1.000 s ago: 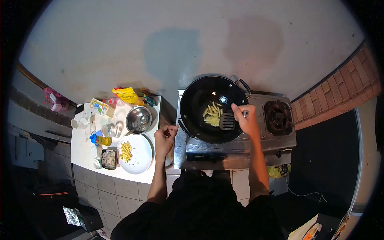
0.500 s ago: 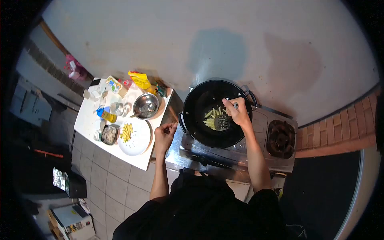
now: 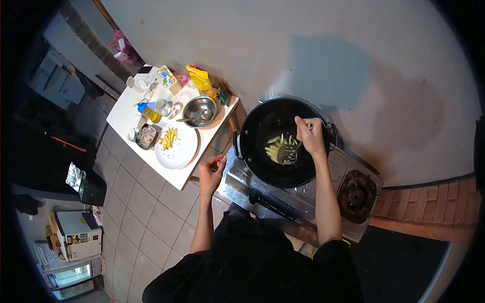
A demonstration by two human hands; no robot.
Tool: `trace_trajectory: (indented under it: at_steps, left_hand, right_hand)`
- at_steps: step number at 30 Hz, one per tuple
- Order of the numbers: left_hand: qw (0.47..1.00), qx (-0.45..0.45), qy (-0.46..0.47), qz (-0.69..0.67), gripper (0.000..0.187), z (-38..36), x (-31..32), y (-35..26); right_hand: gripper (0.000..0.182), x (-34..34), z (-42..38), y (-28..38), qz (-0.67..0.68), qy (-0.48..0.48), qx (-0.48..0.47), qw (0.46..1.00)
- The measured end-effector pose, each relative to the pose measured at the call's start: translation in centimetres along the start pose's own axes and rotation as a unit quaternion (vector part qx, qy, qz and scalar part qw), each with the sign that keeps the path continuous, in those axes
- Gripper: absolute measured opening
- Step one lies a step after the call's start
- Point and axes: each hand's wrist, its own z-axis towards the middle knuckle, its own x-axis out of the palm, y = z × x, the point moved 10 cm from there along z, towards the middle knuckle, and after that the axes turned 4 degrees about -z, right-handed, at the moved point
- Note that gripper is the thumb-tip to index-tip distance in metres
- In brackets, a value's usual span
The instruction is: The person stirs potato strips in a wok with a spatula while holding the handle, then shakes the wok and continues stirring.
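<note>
My right hand point(image 3: 311, 137) is closed around the handle of a slotted spatula point(image 3: 287, 154). The spatula's head rests among pale yellow-green strips that look like fries point(image 3: 275, 147), inside a large black wok point(image 3: 262, 174) on the stove. Just left of the wok's left handle point(image 3: 236, 143), my left hand point(image 3: 212, 174) hovers above the gap between table and stove. Its fingers are loosely curled, with a space between thumb and fingertips, and nothing shows in them.
A white table point(image 3: 174, 179) at the left carries a white plate point(image 3: 184, 154) with yellow strips, a steel bowl point(image 3: 200, 112), a yellow bottle with blue cap point(image 3: 150, 112) and a small dark container point(image 3: 147, 136). A second burner point(image 3: 356, 197) lies right of the wok.
The view has turned, so the table and stove appear tilted. The spatula still touches the strips in the wok. My left hand sits slightly farther from the wok handle, its fingers curled inward.
</note>
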Motion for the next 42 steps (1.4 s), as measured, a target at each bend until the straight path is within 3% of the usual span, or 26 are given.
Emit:
trace_trajectory:
  at_steps: [6, 9, 16, 21, 23, 26, 30, 42]
  left_hand:
    - [0.996, 0.077, 0.022, -0.039, 0.022, 3.1, 0.8, -2.0]
    - [0.995, 0.075, 0.060, -0.031, 0.019, 4.4, 0.9, -2.4]
    - [0.981, 0.128, 0.125, -0.069, 0.018, 6.4, 2.6, -3.0]
    - [0.978, 0.146, 0.132, -0.075, 0.018, 7.3, 2.7, -3.1]
    - [0.975, 0.157, 0.145, -0.066, 0.018, 7.5, 2.9, -3.8]
    - [0.973, 0.148, 0.166, -0.055, 0.017, 7.3, 3.3, -3.9]
    - [0.969, 0.189, 0.148, -0.050, 0.017, 7.4, 3.5, -3.8]
    - [0.972, 0.170, 0.156, -0.051, 0.015, 7.3, 3.4, -3.8]
  right_hand:
    - [0.049, -1.7, -3.2, 1.0, 0.009, -0.064, 0.002, 0.998]
    - [0.048, -3.3, -5.2, 3.3, 0.114, -0.130, -0.010, 0.985]
    - [0.048, -4.5, -9.3, 3.1, 0.092, -0.239, -0.042, 0.966]
    - [0.048, -5.0, -9.2, 3.6, 0.074, -0.259, -0.033, 0.962]
    - [0.047, -5.4, -9.4, 4.3, -0.077, -0.280, -0.022, 0.957]
    - [0.044, -5.2, -9.3, 5.0, -0.140, -0.289, -0.031, 0.947]
    - [0.042, -4.1, -8.6, 5.6, -0.172, -0.270, -0.016, 0.947]
    - [0.043, -3.5, -7.9, 5.0, -0.210, -0.251, -0.052, 0.944]
